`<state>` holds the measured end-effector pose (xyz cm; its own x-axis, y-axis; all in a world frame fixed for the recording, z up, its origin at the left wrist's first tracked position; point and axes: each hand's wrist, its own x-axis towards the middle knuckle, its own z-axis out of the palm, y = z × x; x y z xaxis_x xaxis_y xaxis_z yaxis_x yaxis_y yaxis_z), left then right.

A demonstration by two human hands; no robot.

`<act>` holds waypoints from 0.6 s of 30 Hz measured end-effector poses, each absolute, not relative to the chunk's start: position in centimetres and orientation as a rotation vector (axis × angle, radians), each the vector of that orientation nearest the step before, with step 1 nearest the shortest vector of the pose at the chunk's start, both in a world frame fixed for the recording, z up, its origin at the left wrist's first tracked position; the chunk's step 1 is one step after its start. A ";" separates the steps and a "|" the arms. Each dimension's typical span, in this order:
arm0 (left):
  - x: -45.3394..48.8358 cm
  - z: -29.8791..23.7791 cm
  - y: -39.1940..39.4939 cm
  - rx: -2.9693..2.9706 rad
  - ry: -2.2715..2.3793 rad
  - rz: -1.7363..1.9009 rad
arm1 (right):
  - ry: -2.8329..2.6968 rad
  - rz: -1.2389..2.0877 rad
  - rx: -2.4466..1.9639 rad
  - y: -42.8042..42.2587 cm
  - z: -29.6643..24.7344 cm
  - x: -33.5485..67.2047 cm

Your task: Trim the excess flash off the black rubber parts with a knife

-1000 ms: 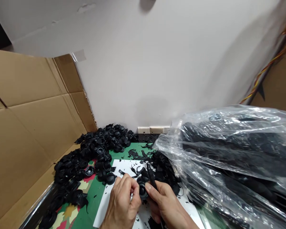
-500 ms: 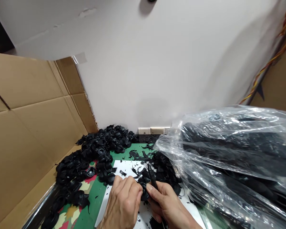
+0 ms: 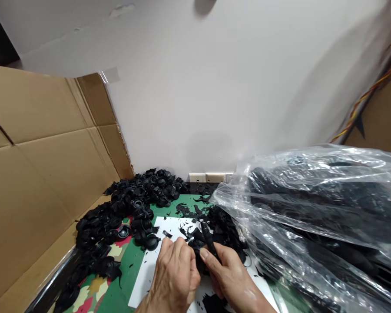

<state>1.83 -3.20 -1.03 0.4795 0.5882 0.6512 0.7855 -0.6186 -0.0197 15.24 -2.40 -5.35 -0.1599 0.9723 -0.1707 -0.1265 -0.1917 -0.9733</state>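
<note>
My left hand (image 3: pixel 177 274) is closed, its fingers curled in a pinch at the near edge of a black rubber piece (image 3: pixel 196 247) that is mostly hidden between my hands. My right hand (image 3: pixel 226 271) grips a slim black pen-like tool (image 3: pixel 207 237) slanting up and left from the fist. Its thumb lies against the rubber piece, and the tool's working end cannot be made out. Under both hands lies a white sheet (image 3: pixel 143 278) strewn with black scraps. Dark trimmings (image 3: pixel 224 228) are heaped just beyond my right hand.
Ribbed black rubber parts (image 3: pixel 130 204) are piled along the left and back, over a green mat (image 3: pixel 127 269). A cardboard panel (image 3: pixel 45 139) stands at the left. Clear plastic bagging (image 3: pixel 313 200) with black parts inside bulges in from the right. Behind is a white wall (image 3: pixel 195 87) with sockets (image 3: pixel 215 178).
My left hand has rolled and shifted slightly right, closer to my right hand. The rubber piece is now more covered. The black tool stays in my right hand, its angle a little changed.
</note>
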 end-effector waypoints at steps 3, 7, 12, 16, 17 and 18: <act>0.9 -0.8 -3.3 -2.492 -1.472 -1.096 | -1.037 1.592 -1.153 -2.3 -4.6 15.4; -0.5 -0.5 -3.2 -2.460 -1.895 -1.341 | -0.894 1.676 -1.074 -2.7 -3.2 15.4; -1.1 -0.7 -3.1 -2.448 -2.215 -1.331 | -0.846 1.719 -1.038 -3.0 -2.5 15.4; -0.8 -0.5 -3.2 -2.421 -2.079 -1.487 | -0.841 1.709 -1.042 -2.8 -3.1 15.4; -0.6 -0.2 -3.3 -2.428 -1.964 -1.533 | -0.852 1.696 -1.055 -2.8 -3.3 15.3; -0.4 0.1 -3.5 -2.451 -1.836 -1.551 | -0.873 1.683 -1.073 -2.7 -3.5 15.3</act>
